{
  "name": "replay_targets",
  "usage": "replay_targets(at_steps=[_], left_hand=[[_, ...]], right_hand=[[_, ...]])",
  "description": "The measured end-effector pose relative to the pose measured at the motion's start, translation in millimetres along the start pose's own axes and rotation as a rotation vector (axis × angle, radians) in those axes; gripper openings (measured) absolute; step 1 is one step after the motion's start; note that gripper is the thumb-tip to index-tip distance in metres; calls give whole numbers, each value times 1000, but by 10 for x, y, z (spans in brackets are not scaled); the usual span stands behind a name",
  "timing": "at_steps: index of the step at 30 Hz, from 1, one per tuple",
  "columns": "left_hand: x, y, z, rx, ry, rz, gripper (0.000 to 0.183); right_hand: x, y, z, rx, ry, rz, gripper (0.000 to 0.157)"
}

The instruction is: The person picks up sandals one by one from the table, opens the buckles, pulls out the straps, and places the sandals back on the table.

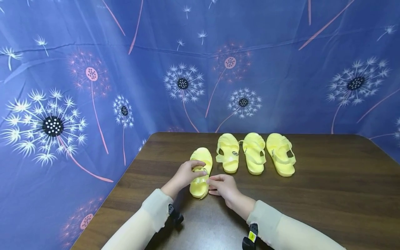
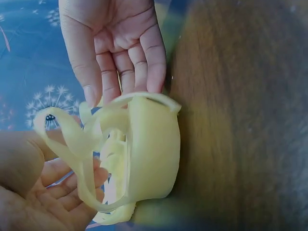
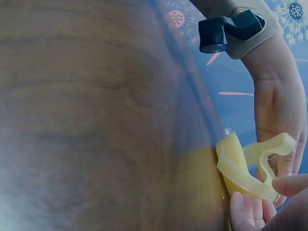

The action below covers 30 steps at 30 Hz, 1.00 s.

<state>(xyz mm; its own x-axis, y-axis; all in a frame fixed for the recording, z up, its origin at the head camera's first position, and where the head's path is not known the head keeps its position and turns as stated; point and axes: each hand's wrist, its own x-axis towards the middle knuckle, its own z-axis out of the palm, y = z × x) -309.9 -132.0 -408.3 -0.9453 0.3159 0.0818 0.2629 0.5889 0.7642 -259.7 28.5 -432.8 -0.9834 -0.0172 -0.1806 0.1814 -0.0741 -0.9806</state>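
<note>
A yellow sandal (image 1: 198, 192) lies on the table at the left end of the sandals, its heel toward me. My left hand (image 1: 185, 175) reaches over it from the left, thumb and fingers bent round its strap. From the right side my right hand (image 1: 225, 188) pinches the strap's end between thumb and finger, the other fingers low beside the sole. In the left wrist view the heel of the sandal (image 2: 156, 149) stands close, and the strap (image 2: 72, 134) loops up between both hands. In the right wrist view, my right thumb (image 3: 288, 184) meets the strap near a small dark buckle.
Three more yellow sandals, a left one (image 1: 230, 166), a middle one (image 1: 255, 168) and a right one (image 1: 285, 169), stand in a row to the right. The brown wooden table (image 1: 328, 187) ends at a blue dandelion-print cloth (image 1: 281, 86). Each wrist carries a black camera.
</note>
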Motion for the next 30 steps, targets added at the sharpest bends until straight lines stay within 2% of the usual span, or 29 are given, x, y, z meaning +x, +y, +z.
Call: replay_targets(at_steps=[3, 7, 13, 19, 27, 30], left_hand=[[29, -19, -4, 37, -20, 19, 27], [41, -31, -11, 63, -8, 37, 18], [34, -40, -8, 41, 2, 36, 15], [16, -59, 9, 12, -9, 0, 16], [19, -49, 11, -88, -38, -93, 15], [24, -54, 12, -101, -39, -106, 15]], right_hand=[[33, 1, 11, -12, 24, -5, 19], [58, -4, 25, -11, 36, -8, 17], [62, -16, 15, -22, 47, -14, 20], [60, -35, -7, -33, 51, -13, 18], [89, -37, 0, -20, 62, -12, 17], [98, -53, 2, -17, 64, -15, 17]])
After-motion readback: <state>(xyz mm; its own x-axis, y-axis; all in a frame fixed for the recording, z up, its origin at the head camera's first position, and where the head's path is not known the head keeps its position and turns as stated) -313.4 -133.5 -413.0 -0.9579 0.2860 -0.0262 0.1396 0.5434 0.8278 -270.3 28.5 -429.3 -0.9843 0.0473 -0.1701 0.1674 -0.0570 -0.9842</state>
